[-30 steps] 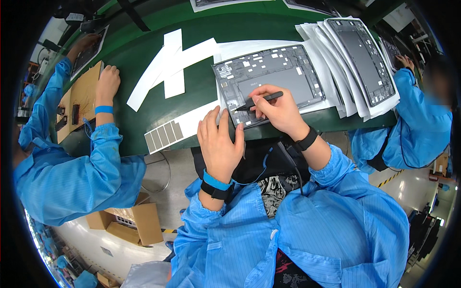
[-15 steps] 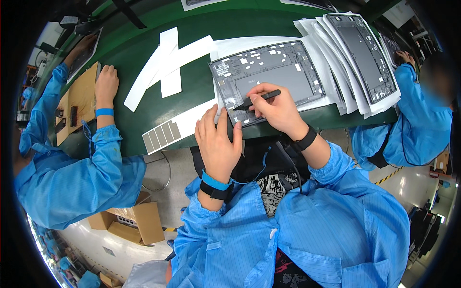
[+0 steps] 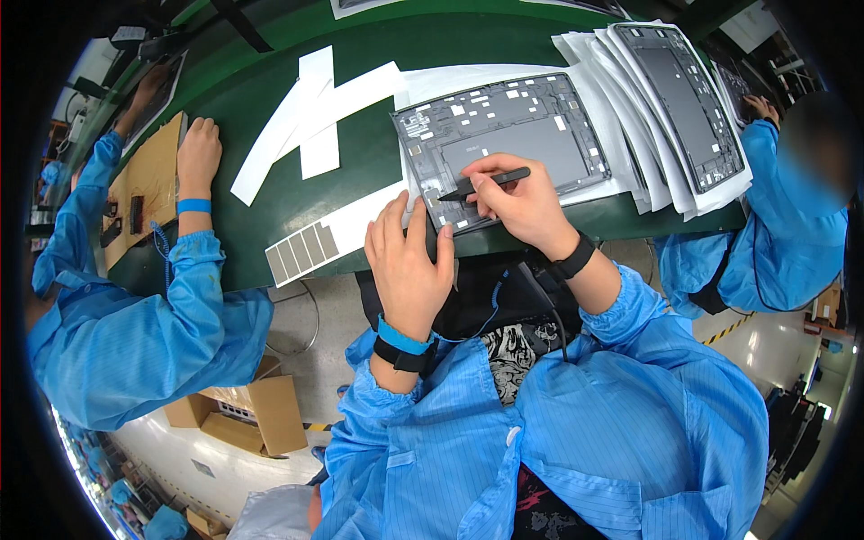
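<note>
A dark grey tablet housing [image 3: 513,148], dotted with small white pads, lies on white sheeting at the near edge of the table. My right hand [image 3: 515,200] is closed round black tweezers [image 3: 461,191], whose pointed tip meets the housing's lower left corner area. Fingers stretched out, my left hand [image 3: 407,261] rests with its fingertips at that same corner. Whether it presses the housing or the sheet under it, I cannot tell. Just left of it lies a white strip [image 3: 364,216] bearing several grey rectangular stickers [image 3: 301,254].
Loose white paper strips [image 3: 317,112] cross each other on the green table [image 3: 220,85]. At right stands a stack of housings interleaved with white sheets [image 3: 630,117]. Co-workers in blue sit on both sides; the left one's hand [image 3: 199,157] is near a brown board [image 3: 144,193].
The tweezers' tip has shifted very slightly at the housing's corner, and my right hand has moved a little with it. My left hand stays in place.
</note>
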Action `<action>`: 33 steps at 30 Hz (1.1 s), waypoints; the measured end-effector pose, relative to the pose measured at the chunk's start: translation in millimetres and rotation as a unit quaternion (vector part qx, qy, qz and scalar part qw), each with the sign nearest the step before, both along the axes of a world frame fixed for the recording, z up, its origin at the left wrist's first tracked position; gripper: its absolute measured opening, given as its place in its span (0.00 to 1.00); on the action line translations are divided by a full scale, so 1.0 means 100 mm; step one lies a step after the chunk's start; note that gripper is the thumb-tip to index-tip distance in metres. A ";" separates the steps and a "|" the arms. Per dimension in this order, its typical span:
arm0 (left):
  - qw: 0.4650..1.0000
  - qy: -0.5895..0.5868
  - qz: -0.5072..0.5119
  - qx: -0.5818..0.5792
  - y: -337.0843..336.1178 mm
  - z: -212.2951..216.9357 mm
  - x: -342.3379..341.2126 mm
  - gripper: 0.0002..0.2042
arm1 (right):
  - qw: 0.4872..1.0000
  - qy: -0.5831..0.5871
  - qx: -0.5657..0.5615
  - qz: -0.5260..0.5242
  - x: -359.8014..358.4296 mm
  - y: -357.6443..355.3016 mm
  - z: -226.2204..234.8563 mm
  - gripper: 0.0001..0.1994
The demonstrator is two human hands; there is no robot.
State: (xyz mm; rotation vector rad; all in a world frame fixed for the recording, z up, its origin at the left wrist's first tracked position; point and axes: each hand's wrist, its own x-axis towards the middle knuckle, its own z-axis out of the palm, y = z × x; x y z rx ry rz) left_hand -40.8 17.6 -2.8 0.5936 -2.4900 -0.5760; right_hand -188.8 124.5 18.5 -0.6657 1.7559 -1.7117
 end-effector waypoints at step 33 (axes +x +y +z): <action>0.987 -0.114 0.100 -0.045 -0.20 -0.07 0.57 0.31 | 0.988 0.114 0.002 0.102 0.59 -1.05 0.17 0.08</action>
